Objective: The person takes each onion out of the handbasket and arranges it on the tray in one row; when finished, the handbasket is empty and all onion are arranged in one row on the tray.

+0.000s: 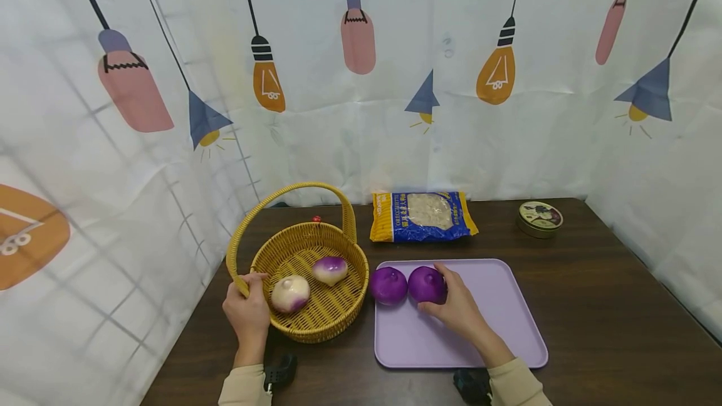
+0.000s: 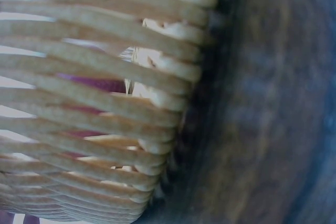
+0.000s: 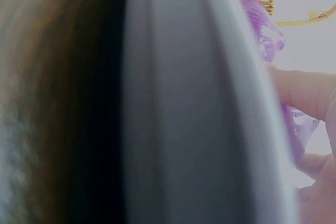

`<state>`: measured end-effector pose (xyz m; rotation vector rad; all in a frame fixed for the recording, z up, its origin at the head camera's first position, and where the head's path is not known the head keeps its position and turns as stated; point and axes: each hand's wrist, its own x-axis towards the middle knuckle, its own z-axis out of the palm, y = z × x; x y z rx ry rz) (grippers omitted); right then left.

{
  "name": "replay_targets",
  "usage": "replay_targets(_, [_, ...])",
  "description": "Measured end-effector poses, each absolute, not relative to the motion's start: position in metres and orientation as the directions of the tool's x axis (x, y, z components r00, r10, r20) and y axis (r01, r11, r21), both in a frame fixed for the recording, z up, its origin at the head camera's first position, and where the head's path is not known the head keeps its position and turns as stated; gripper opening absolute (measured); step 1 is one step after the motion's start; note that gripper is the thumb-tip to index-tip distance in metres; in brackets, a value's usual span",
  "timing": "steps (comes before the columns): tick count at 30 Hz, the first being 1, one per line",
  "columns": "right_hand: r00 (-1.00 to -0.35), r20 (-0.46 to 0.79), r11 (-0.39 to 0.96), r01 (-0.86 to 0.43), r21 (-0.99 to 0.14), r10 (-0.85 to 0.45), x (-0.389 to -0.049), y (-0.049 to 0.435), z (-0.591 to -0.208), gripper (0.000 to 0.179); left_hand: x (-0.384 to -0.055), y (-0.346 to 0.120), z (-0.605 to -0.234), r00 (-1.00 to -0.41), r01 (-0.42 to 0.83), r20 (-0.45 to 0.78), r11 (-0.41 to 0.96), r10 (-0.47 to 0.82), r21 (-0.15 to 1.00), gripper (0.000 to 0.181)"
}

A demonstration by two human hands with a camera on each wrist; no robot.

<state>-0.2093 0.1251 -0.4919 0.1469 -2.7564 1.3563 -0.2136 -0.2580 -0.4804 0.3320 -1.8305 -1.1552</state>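
With my left hand (image 1: 249,307) I grip the yellow wicker basket (image 1: 316,334) at its left side, where the handle meets the rim. Inside it lie a mostly white turnip (image 1: 290,294) and a smaller purple-and-white turnip (image 1: 330,270). The left wrist view shows the basket's woven wall (image 2: 94,108) close up. My right hand (image 1: 454,306) holds a shiny purple onion (image 1: 427,284) between thumb and fingers, over the lilac tray (image 1: 468,343). A second purple onion (image 1: 388,286) sits left of it, at the tray's upper left corner. In the right wrist view the tray edge hides part of the held onion (image 3: 298,129).
Behind the tray lies a blue-and-yellow pasta bag (image 1: 425,217). A round green tin (image 1: 539,219) stands at the back right of the dark wooden table (image 1: 609,306). A small red object (image 1: 317,218) shows behind the basket. A printed curtain (image 1: 361,130) hangs along the back.
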Motion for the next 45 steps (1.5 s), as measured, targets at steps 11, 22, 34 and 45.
replay_targets(11, [-0.992,0.118,0.578,-0.126,-0.806,-0.052,-0.209,0.13,-0.489,0.093,-0.212,-0.257,-0.479,-0.54,0.221,0.555,0.53,-0.633,0.819,0.024])
replay_targets(22, [-0.989,0.15,0.547,-0.127,-0.827,-0.002,-0.203,0.132,-0.463,0.074,-0.216,-0.253,-0.477,-0.55,0.24,0.555,0.519,-0.624,0.821,0.024])
replay_targets(34, [-0.894,0.443,0.451,-0.423,-0.786,-0.068,-0.207,0.078,-0.423,0.051,-0.214,-0.254,-0.477,-0.546,0.244,0.559,0.52,-0.624,0.819,0.023])
replay_targets(45, [-0.891,0.325,0.385,-0.435,-0.814,-0.318,-0.216,0.015,-0.41,0.045,-0.212,-0.257,-0.481,-0.55,0.215,0.538,0.515,-0.638,0.83,0.023])
